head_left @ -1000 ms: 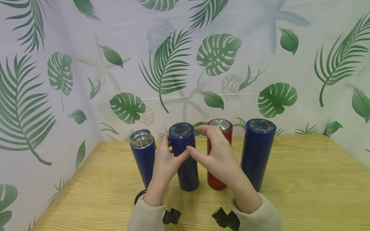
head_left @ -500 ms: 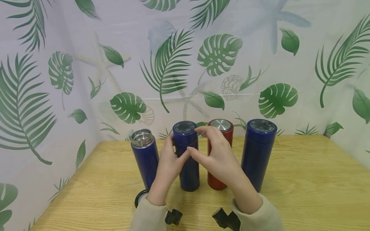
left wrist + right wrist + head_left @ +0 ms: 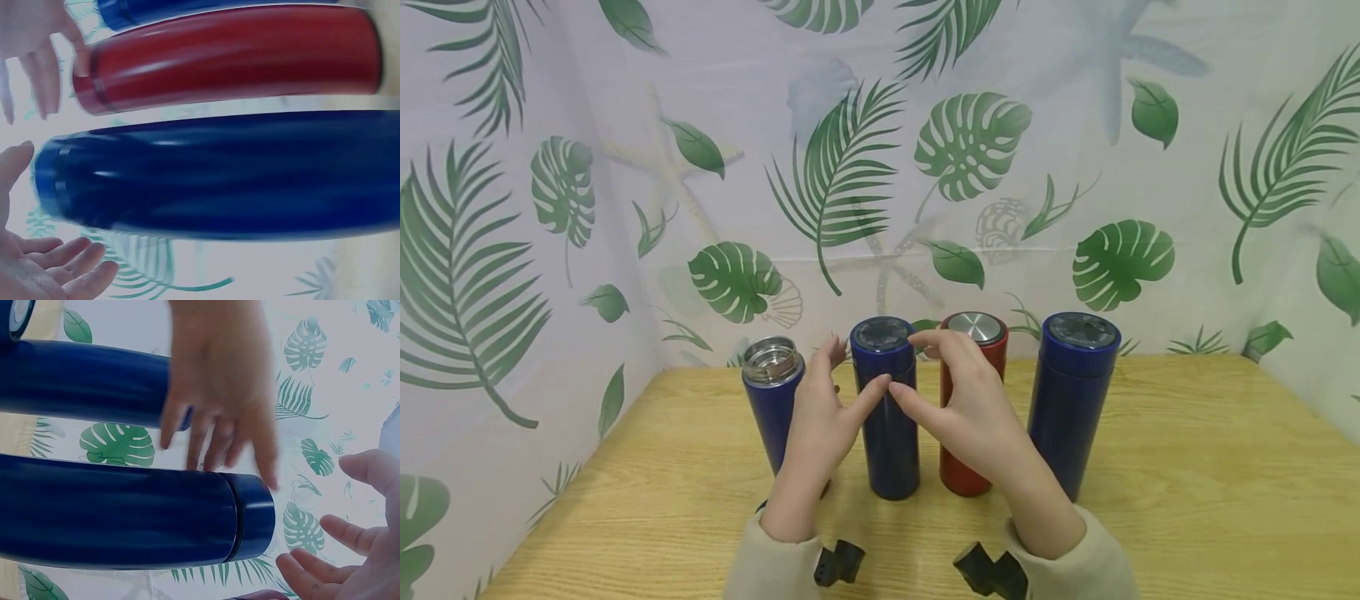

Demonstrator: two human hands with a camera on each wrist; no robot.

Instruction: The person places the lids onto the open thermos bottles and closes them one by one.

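Observation:
A dark blue thermos (image 3: 891,442) with a glossy dark lid top (image 3: 882,333) stands upright between my hands. My left hand (image 3: 822,425) is at its left side, fingers spread and relaxed; the left wrist view shows its palm apart from the thermos. To the right, my right hand (image 3: 966,400) has its fingers loosely bent near the lid; the right wrist view shows a gap between its fingertips and the lid. Behind my left hand stands a lidless blue thermos (image 3: 767,408) with a bare steel mouth. My right hand partly hides a red thermos (image 3: 962,467) with a silver-topped lid.
Another capped blue thermos (image 3: 1071,400) stands right of the red one, behind my right forearm. A round piece with a white inside (image 3: 22,309) lies beside the lidless thermos. The wooden table (image 3: 1210,467) meets a leaf-printed backdrop (image 3: 880,167) behind the row.
The middle blue thermos has gone from a slight left lean to upright, shifting right. My left hand has come off it and moved left. My right hand has barely moved.

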